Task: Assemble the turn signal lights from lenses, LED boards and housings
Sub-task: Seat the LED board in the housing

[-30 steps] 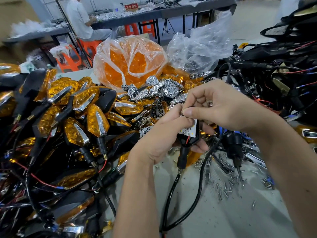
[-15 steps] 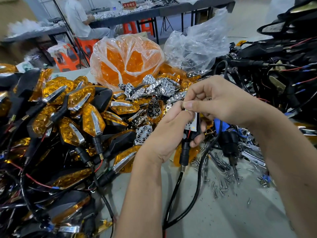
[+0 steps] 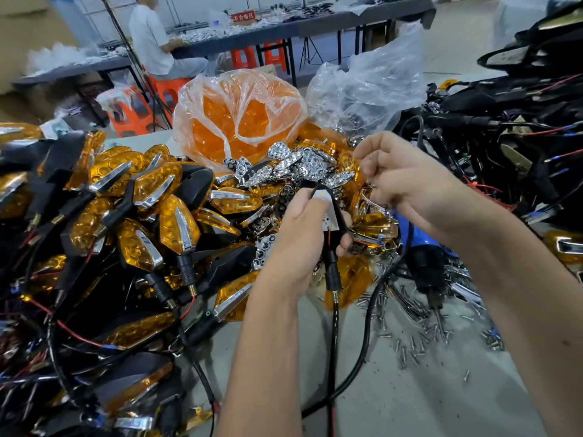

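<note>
My left hand point(image 3: 296, 238) grips a black turn signal housing point(image 3: 332, 269) by its stem, with a white LED board point(image 3: 328, 212) seated in its open face and a red wire showing. A black cable hangs from the stem down to the table. My right hand point(image 3: 407, 181) hovers just right of and above the housing, fingers curled; whether it pinches anything I cannot tell. Chrome reflector pieces point(image 3: 303, 165) lie in a heap just behind my hands. A bag of orange lenses point(image 3: 239, 118) stands further back.
Finished amber-lensed signals point(image 3: 126, 209) pile up on the left. Black housings and wiring point(image 3: 504, 146) are heaped on the right. Loose screws point(image 3: 419, 335) and a blue electric screwdriver point(image 3: 422, 247) lie at right of centre. A seated person point(image 3: 154, 42) works at a far table.
My right hand has lifted off the LED board and drawn up and to the right. The white board now shows uncovered in the housing that my left hand still grips.
</note>
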A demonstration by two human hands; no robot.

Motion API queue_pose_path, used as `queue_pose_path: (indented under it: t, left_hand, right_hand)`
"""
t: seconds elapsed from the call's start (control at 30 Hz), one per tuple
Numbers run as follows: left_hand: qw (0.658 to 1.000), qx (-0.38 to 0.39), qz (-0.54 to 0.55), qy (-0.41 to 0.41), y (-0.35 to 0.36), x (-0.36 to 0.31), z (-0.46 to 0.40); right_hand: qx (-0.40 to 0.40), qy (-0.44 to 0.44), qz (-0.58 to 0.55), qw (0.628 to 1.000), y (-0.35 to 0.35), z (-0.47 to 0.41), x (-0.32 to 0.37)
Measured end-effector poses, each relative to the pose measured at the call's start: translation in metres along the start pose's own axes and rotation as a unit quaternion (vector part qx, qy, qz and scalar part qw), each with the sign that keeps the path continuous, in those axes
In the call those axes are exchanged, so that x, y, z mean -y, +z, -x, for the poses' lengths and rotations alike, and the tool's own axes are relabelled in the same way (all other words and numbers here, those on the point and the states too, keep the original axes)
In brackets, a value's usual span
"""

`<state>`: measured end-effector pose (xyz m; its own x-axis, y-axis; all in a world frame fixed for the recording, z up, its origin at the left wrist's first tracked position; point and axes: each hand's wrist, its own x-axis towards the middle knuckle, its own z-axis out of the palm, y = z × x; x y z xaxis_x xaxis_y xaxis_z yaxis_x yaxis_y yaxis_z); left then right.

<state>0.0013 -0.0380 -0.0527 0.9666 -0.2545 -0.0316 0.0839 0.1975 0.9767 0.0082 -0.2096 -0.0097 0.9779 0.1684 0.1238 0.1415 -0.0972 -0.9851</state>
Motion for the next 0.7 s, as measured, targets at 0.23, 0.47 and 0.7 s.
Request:
queue_pose_path:
  t: [0.23,0.47,0.7]
  left_hand:
    - [0.997,-0.075,0.036,-0.007,-0.001,-0.002,-0.004]
    - [0.991,-0.072,0.111,-0.036,0.006,-0.006,-0.003]
    - [0.953,-0.131,0.269,-0.045,0.007,-0.011,-0.007]
  right_hand:
    - [-0.105,-0.081,-0.071,0.989,-0.003,-0.002,-0.012]
    - [-0.063,-0.103,-0.095,0.988,0.009,0.002,-0.004]
    - [-0.063,-0.053,0.015,0.997,0.016,-0.002,-0.006]
